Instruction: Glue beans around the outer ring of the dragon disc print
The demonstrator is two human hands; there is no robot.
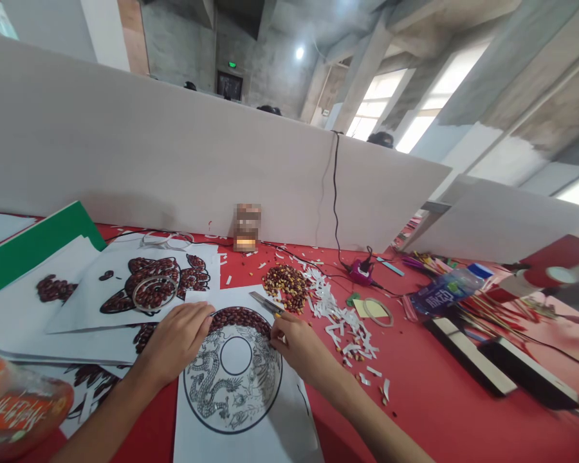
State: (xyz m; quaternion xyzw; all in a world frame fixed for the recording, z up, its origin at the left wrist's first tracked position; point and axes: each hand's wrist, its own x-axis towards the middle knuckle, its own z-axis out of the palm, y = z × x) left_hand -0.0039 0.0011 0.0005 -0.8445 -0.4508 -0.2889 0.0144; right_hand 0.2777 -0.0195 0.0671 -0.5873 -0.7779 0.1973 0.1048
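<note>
A white sheet (193,434) with a round printed dragon drawing (217,395) lies before me. Dark red beans (238,317) fill the top arc of its ring. My left hand (186,334) rests at the drawing's upper left, fingers stretched out and holding nothing visible. At the ring's upper right, my right hand (296,337) has thumb and fingers pinched against the paper; what they hold, if anything, is hidden. A slim metal tool (264,302) with a yellowish end lies beside the right fingers. Behind it is a heap of mixed beans (287,286).
White paper strips (345,325) are scattered right of the beans. A tape roll (377,313), purple plug adapter (361,271) and blue-capped bottle (451,289) lie farther right. Bean-covered sheets (147,286) and an orange-labelled jar (22,405) occupy the left. A white partition (174,161) stands behind.
</note>
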